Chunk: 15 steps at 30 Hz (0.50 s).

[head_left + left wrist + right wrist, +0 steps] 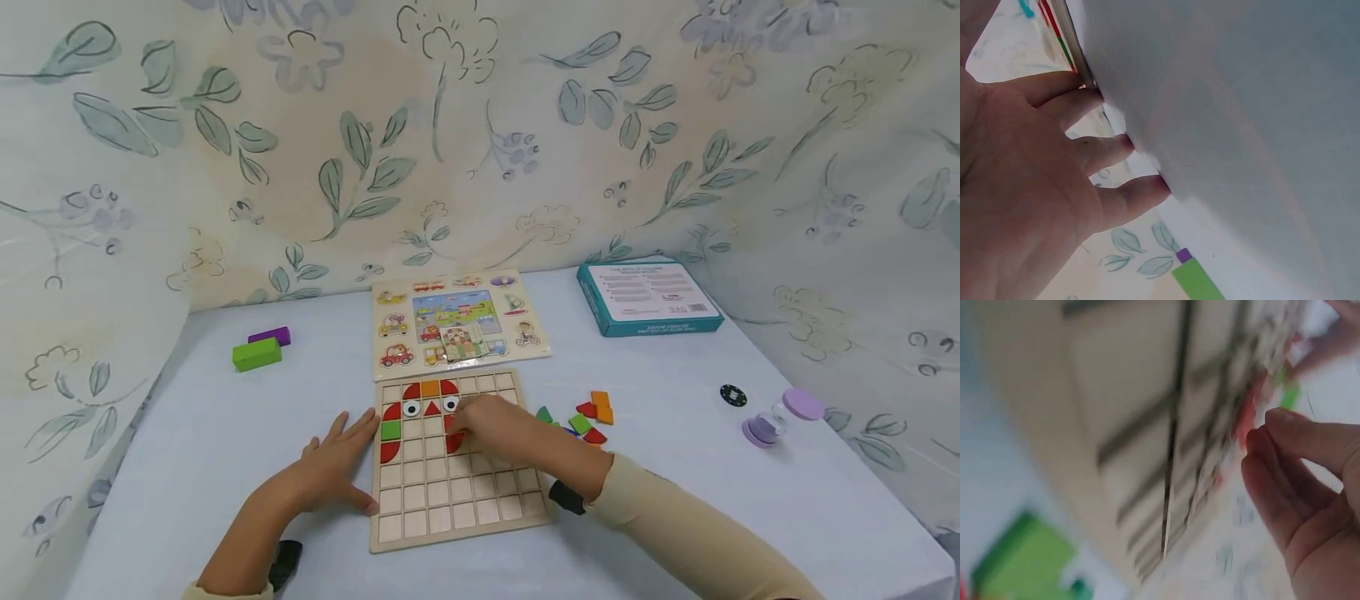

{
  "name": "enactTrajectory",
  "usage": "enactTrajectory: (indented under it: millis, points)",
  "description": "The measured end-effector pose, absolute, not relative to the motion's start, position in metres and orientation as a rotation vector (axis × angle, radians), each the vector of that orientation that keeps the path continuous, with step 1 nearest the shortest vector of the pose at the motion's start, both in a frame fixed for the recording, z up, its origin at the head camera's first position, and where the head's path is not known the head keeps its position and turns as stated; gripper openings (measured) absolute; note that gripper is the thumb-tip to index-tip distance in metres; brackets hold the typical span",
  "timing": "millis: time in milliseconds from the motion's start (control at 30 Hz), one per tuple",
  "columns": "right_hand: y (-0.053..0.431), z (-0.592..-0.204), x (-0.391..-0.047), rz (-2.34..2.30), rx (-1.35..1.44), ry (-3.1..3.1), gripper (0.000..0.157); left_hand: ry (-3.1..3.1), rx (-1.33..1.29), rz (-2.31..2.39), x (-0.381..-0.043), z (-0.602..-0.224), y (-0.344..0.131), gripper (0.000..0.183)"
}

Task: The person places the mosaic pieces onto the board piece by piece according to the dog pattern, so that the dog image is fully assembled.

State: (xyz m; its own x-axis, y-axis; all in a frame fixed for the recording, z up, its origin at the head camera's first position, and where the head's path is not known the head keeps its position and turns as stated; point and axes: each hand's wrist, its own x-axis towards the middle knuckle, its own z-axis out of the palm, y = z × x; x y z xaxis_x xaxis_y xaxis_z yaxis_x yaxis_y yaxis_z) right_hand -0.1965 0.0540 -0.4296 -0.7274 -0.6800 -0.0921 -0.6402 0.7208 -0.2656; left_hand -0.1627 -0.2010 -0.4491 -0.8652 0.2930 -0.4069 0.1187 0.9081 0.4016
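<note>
A wooden grid board (427, 523) lies on the white table, with red curved tiles, an orange tile (430, 388), a green square tile (391, 430), a red triangle (431, 408) and two eye tiles (411, 408) in its upper left part. My left hand (330, 467) lies at the board's left side, fingers spread, index fingertip and thumb right at the edge. Over the board, my right hand (498, 429) pinches at a red tile (452, 423), partly hidden by the fingertips. Thumb and fingers (1279, 456) meet close to the red in the right wrist view.
Loose coloured tiles (581, 422) lie right of the board. Behind it stand a picture puzzle (386, 367) and a teal box (652, 300). Green (257, 354) and purple blocks (270, 335) sit at left; a black disc (733, 396) and an hourglass-like timer (780, 417) at right.
</note>
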Motion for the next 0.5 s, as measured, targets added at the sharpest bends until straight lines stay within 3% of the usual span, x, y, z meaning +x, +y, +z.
enactTrajectory:
  millis: [233, 500]
  points:
    - [0.141, -0.423, -0.209, -0.133, -0.513, 2.890, 0.021, 2.606, 0.297, 0.511, -0.160, -0.446, -0.202, 0.118]
    - [0.190, -0.438, -0.212, -0.212, -0.442, 2.829, 0.012, 2.596, 0.293, 0.524, -0.160, -0.444, -0.200, 0.117]
